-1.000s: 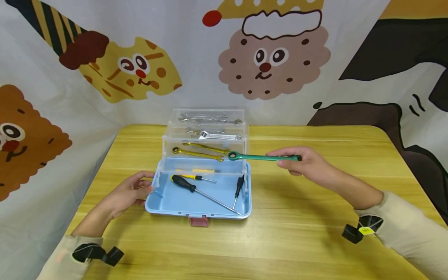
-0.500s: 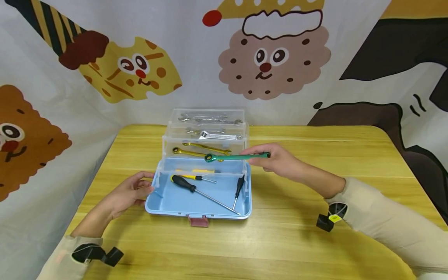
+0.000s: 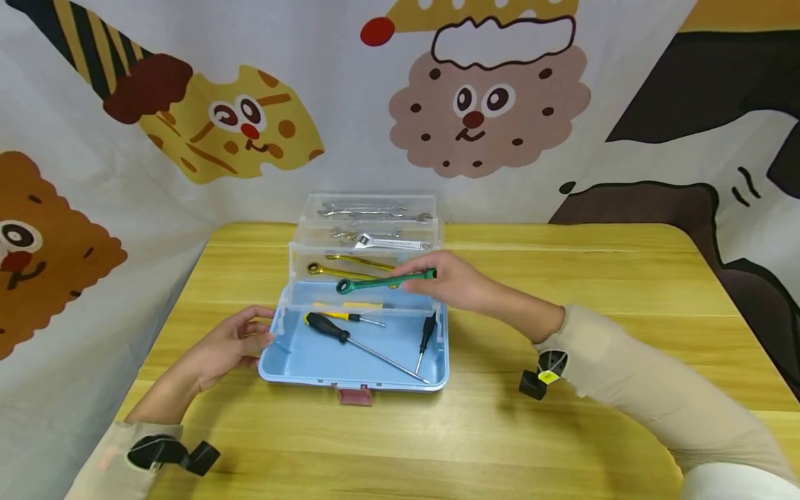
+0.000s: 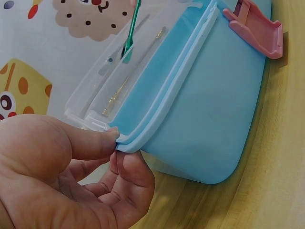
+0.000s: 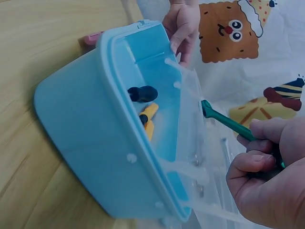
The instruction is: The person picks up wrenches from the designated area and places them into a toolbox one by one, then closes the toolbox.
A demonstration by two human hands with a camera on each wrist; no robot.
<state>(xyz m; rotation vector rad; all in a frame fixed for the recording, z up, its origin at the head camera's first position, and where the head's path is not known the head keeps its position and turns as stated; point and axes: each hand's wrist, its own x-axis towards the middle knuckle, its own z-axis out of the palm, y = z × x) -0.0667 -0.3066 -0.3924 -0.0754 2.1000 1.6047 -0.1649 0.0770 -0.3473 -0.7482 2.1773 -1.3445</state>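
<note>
My right hand [image 3: 453, 279] grips a green ratchet wrench [image 3: 369, 283] by one end. The wrench's ring end points left, over the lower clear tray of a blue toolbox [image 4: 205, 114]. Two gold wrenches [image 3: 340, 271] lie in that tray, partly covered by the green one and my fingers. At the box's left side, my left hand [image 3: 228, 344] holds the rim; the left wrist view shows thumb and fingers pinching its corner. The right wrist view shows the green wrench [image 5: 228, 121] beside the clear trays, with fingers curled round its other end.
Behind, the upper clear tray carries an adjustable wrench [image 3: 400, 244] and several silver wrenches [image 3: 362, 210]. On the box floor lie a long black-handled screwdriver [image 3: 328, 326], a small black screwdriver [image 3: 428, 333] and yellow-handled tools [image 3: 340, 316]. A pink latch [image 3: 355, 396] hangs in front.
My right hand has carried the green wrench leftward, from beside the toolbox to over the lower tray, and its ring end now dips slightly. The left hand has stayed at the rim.
</note>
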